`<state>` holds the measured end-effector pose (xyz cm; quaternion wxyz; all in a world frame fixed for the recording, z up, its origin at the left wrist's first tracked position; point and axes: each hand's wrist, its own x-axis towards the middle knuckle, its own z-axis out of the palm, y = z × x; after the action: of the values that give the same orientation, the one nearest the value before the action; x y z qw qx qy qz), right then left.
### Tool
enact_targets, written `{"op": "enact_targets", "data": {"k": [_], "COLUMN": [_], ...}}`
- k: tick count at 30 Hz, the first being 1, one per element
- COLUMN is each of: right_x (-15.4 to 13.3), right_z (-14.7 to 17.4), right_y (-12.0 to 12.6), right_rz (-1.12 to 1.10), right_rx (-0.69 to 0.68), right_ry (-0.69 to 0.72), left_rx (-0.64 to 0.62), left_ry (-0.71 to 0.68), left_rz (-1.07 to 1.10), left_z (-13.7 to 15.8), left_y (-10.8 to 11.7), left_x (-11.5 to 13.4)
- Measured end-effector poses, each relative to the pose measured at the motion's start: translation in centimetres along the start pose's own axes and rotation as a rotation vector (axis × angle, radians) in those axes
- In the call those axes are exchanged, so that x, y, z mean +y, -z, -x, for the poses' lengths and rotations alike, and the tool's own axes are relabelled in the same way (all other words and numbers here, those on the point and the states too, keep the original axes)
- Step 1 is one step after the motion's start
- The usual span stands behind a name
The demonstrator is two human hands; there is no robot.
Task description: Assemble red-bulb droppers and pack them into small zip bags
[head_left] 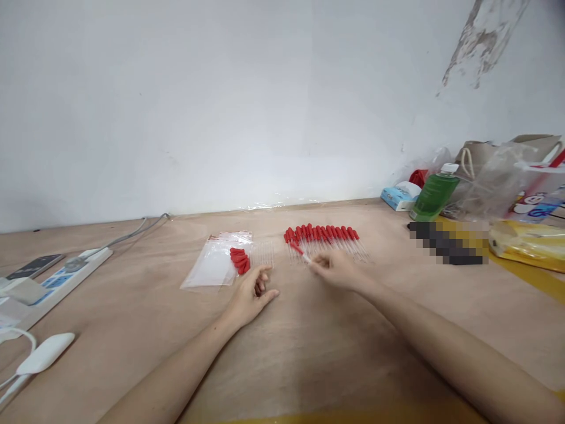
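My right hand (333,269) pinches a glass dropper with a red rubber bulb (296,248), its bulb pointing up and left. Just beyond it lies a row of several assembled droppers (326,234), red bulbs toward the wall and thin glass tubes toward me. My left hand (252,296) rests near the table with thumb and forefinger apart, nothing between them. Past its fingertips are several bare glass tubes (263,253) side by side. Next to these, a small pile of loose red rubber bulbs (239,260) lies at the edge of clear plastic bags (210,265).
At left are a white power strip (57,285), a dark phone (35,267) and a white cable adapter (46,353). At right stand a green liquid bottle (435,193), a tissue pack (399,197), plastic bags (489,182) and a yellow package (529,242). The wall borders the table's back.
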<state>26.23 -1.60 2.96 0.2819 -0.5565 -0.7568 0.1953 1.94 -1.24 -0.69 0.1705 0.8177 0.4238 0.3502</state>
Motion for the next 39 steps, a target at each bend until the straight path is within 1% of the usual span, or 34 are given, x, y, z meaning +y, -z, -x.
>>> {"op": "enact_targets", "data": {"k": [1, 3, 5, 7, 10, 13, 16, 20, 22, 25, 28, 30, 33, 36, 37, 39], "right_x": [0.6, 1.5, 1.9, 1.7, 1.4, 1.6, 1.9, 0.9, -0.1, -1.8, -3.1, -3.8, -4.6, -5.0, -5.0, -5.0], "right_z": [-0.7, -2.3, -3.7, -4.9, -6.1, -6.5, -6.3, -5.6, -5.5, -5.8, -6.7, -7.4, -8.3, -8.9, -9.0, -9.1], "right_y": [0.4, 0.7, 0.5, -0.2, -1.7, -2.8, -3.0, -3.3, -3.9, -5.2, -6.7, -7.5, -8.3, -8.5, -8.5, -8.4], "right_rz": [-0.024, 0.004, 0.08, 0.147, 0.216, 0.294, 0.324, 0.302, 0.313, 0.366, 0.378, 0.358, 0.331, 0.327, 0.325, 0.32], "right_rx": [0.064, 0.205, 0.305, 0.339, 0.327, 0.311, 0.319, 0.336, 0.281, 0.174, 0.124, 0.11, 0.071, 0.046, 0.043, 0.035], "right_ry": [-0.089, -0.243, -0.336, -0.38, -0.415, -0.425, -0.409, -0.309, -0.256, -0.218, -0.219, -0.249, -0.299, -0.322, -0.327, -0.335], "left_rx": [-0.037, -0.111, -0.143, -0.144, -0.146, -0.158, -0.162, -0.166, -0.165, -0.146, -0.107, -0.037, 0.164, 0.355, 0.372, 0.339], "left_ry": [-0.002, -0.034, -0.057, -0.058, -0.062, -0.07, -0.08, -0.08, -0.076, -0.068, -0.067, -0.062, 0.001, 0.124, 0.166, 0.223], "left_rz": [-0.013, -0.038, -0.053, -0.056, -0.056, -0.05, -0.052, -0.052, -0.051, -0.05, -0.065, -0.098, -0.182, -0.279, -0.294, -0.298], "left_z": [0.0, 0.0, -0.1, -0.1, -0.1, -0.1, 0.0, -0.1, -0.1, 0.0, 0.1, -0.1, -1.1, -2.5, -2.8, -3.2], "left_y": [0.0, 0.0, 0.1, 0.2, 0.2, 0.2, 0.2, 0.3, 0.2, 0.0, -0.3, -0.2, 1.1, 3.2, 3.8, 4.7], "left_x": [0.0, 0.2, 0.5, 0.7, 0.7, 0.5, 0.5, 0.4, 0.4, 0.5, 0.8, 0.9, 0.0, -2.0, -2.8, -4.1]}}
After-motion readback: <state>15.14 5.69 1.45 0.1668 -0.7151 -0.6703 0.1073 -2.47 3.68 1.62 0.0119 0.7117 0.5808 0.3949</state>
